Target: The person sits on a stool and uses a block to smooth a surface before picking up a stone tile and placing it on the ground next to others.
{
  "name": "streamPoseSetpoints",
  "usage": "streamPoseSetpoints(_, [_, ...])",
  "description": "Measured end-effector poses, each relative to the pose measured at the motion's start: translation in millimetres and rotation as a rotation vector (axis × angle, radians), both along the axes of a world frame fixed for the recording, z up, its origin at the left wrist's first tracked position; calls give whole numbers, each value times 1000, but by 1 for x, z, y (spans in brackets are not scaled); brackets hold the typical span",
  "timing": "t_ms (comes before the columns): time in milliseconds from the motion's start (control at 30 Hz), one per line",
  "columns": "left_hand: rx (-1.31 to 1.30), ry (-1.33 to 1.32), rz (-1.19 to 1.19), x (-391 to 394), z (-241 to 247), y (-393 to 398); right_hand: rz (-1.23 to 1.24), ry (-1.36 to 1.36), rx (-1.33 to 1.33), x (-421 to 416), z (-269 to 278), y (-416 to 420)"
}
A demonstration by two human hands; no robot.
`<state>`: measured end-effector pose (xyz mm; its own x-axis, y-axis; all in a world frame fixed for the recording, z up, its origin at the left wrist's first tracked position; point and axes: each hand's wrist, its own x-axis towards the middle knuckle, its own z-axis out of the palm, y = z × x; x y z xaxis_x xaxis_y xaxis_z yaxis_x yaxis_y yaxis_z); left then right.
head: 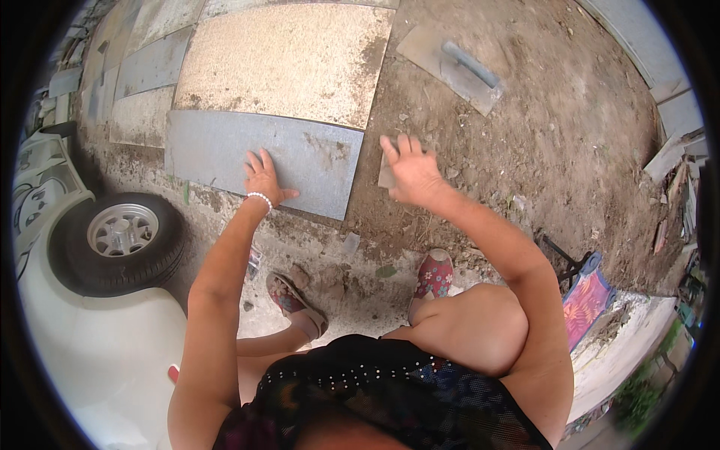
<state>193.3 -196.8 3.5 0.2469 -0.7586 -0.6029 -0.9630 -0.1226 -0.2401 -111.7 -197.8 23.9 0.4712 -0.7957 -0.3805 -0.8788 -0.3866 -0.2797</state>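
My left hand (264, 179), with a white bead bracelet at the wrist, lies spread with its palm down on a grey rectangular slab (315, 169). The slab sits against a larger tan, speckled slab (281, 62) on the ground. To the right, my right hand (414, 169) has its fingers bent over a small flat piece (386, 173), mostly hidden under the palm, above bare soil. Farther up and right, a flat trowel (419, 48) with a grey tubular handle (469, 63) rests on the soil.
A white vehicle (107, 349) with a black-tyred wheel (121, 239) stands at the left. Several more slabs (152, 64) cover the ground at the upper left. A folding seat with patterned fabric (588, 304) is at the right. Broken boards (680, 197) lie at the far right.
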Motion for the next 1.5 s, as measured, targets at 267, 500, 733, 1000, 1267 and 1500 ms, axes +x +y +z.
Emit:
streamPoseSetpoints(267, [2,34,49,-8,-2,-6,-340,-45,-138,-12,-1,-95])
streamPoseSetpoints(500, [-47,68,79,-6,-1,-3,-275,-131,-297,-16,-15,-70])
streamPoseSetpoints(733, [-75,106,150,8,5,6,-318,-38,-115,-55,20,-35])
streamPoseSetpoints(1000, [-454,357,487,-2,2,45,188,24,170,-24,66,-54])
streamPoseSetpoints(1267, [-758,812,1572,-24,-37,68,-431,-416,362,81,-75,-69])
streamPoseSetpoints(1500, [-927,782,1835,-15,-65,77,-900,-674,695,112,-50,-40])
